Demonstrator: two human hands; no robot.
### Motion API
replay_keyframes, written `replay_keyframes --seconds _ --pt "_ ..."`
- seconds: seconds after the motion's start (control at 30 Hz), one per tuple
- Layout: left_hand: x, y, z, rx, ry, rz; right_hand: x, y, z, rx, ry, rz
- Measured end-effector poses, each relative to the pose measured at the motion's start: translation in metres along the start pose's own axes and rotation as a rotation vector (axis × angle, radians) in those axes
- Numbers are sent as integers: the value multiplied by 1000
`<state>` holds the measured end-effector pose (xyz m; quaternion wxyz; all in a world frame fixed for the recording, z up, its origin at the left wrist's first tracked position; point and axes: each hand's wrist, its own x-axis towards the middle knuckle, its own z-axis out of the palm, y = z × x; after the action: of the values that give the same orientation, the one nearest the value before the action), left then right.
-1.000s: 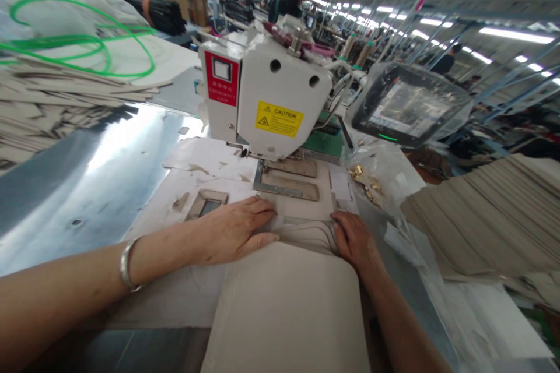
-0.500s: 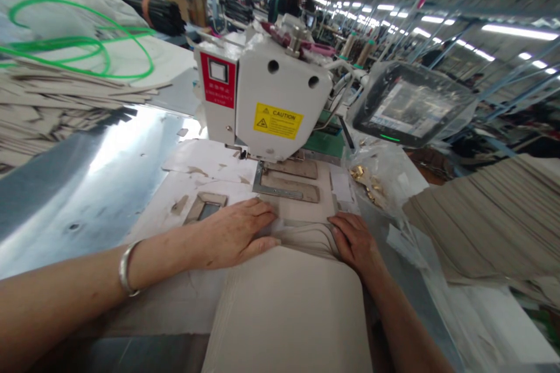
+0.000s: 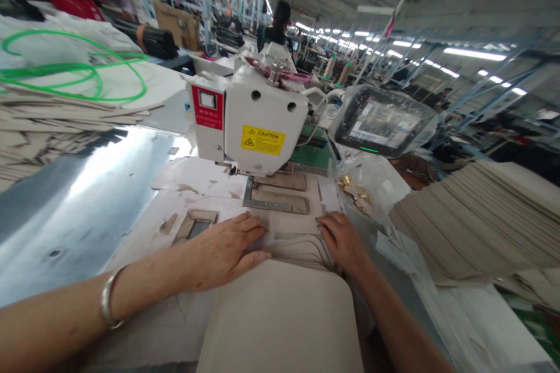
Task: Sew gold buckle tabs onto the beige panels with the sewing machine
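your left hand [image 3: 223,247] lies flat and open on the stack of tan sheets [image 3: 280,320], not gripping anything. the stack sits at the near edge of the white table [image 3: 149,326]. it looks soft, light and bendy, so take hold of it by its two long sides. your right hand [image 3: 343,239] rests open on it too.

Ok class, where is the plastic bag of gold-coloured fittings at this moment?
In the head view, the clear plastic bag of gold-coloured metal fittings lies right of centre, just beyond the person's right hand and below the sewing machine's touchscreen.
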<state>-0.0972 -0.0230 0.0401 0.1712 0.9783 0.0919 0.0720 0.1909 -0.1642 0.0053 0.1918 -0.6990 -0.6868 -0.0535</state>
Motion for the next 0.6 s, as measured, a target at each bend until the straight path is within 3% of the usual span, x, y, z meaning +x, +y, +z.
replay_keyframes --seconds 0.13,0.33,0.6 --pt "1 1 -2 -11 -16 2 19 7 -10 -40 -97 1" --pt "1 1 -2 -46 4 -7 51 15 -11 45 -377 35" --pt "0 1 -1 -58 -11 -18 46 3 -2 58 -370 287"
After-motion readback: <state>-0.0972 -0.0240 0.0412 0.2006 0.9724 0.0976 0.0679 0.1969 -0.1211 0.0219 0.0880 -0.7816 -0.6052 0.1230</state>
